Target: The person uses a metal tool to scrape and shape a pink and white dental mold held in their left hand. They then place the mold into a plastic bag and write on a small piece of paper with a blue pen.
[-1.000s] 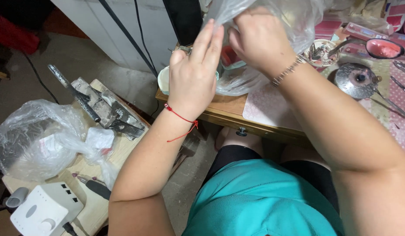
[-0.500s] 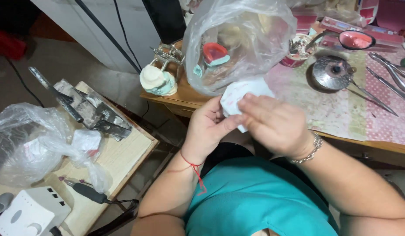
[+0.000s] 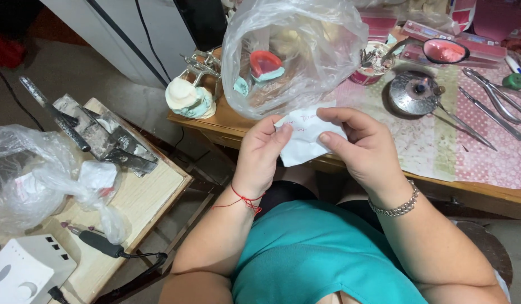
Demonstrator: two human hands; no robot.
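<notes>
Left hand [image 3: 261, 153] and right hand [image 3: 359, 147] are both pinching a white paper slip [image 3: 304, 139], holding it just below the clear plastic bag [image 3: 291, 53]. The bag is sitting on the wooden bench [image 3: 215, 121], blocking the pink-and-teal dental cast [image 3: 266, 65] inside; a plaster model [image 3: 188, 97] is standing left of the bag, metal pliers [image 3: 493, 101] well right.

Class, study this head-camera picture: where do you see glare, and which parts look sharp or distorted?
Head view: glare streaks the clear plastic bag and the round metal dish; the left hand, right hand and the white paper slip between them look sharp under soft, even light; the table edge bows slightly, which suggests wide-angle distortion.
</notes>
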